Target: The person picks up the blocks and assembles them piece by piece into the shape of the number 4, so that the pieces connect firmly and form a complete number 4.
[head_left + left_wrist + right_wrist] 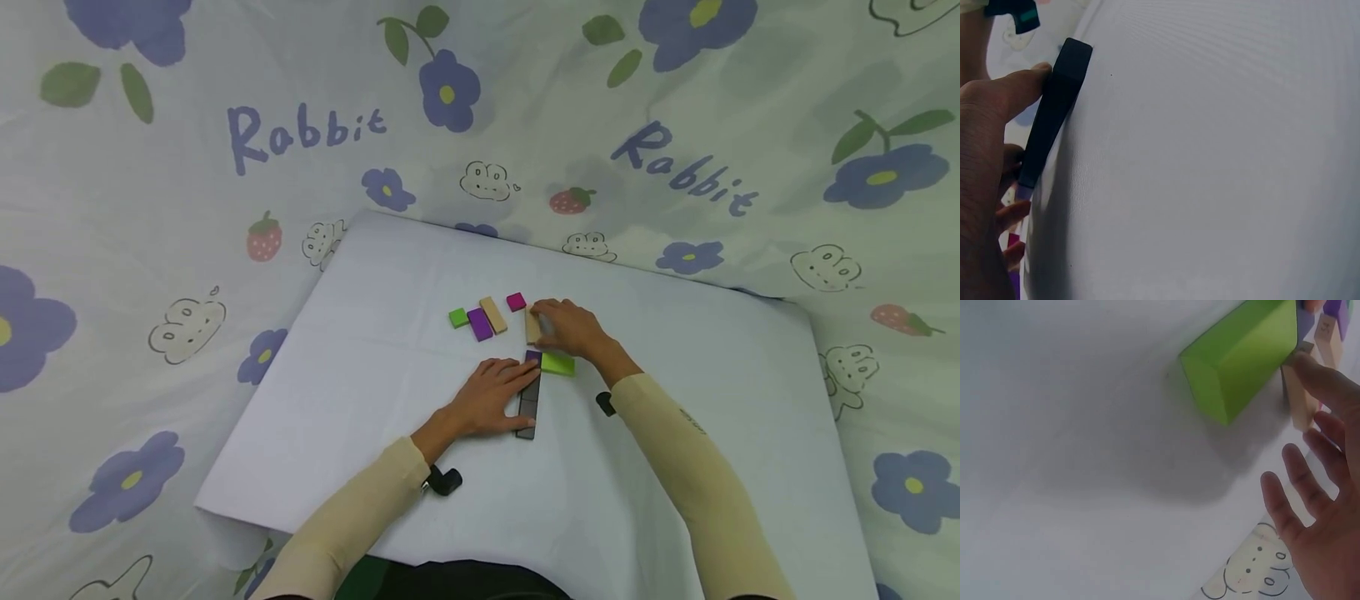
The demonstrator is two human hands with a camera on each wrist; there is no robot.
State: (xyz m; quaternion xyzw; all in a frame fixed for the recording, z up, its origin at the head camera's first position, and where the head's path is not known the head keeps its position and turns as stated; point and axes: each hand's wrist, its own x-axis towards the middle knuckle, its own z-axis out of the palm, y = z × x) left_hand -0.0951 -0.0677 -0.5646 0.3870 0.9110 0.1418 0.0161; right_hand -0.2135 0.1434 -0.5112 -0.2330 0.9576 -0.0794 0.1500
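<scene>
1. Right-hand grip [572,329]: right of centre in the head view, thumb and a fingertip pinching a wooden block [532,326] by its two ends.
2. Held wooden block: centre of the head frame, slightly right; long axis runs nearly top-to-bottom, lower end pointing at the purple end piece [533,356] just below. Touching or not, cannot tell. In the right wrist view it sits upper right, long axis steep.
3. Left-hand grip [495,396]: lower centre of the head frame, fingers extended, not curled round anything; fingertip by the purple end piece, thumb on the lower part of the dark grey block [529,392].
4. Dark grey block: long axis near-vertical, top leaning slightly right, in line with the purple end piece above. Lines cross it; one block or several, cannot tell. Left wrist view: upper left, slanting from upper right to lower left.
5. Lime green block [558,365]: right of the purple end piece, long axis left-to-right, crosswise to the dark grey one.
6. Loose group, upper centre: green cube [458,317], purple block [480,325], second wooden block [493,316], magenta cube [515,302]. Purple and second wooden lie side by side, long axes tilted, tops leaning left.
7. White tabletop [360,400] under everything; flower-print backdrop [180,250] behind.
</scene>
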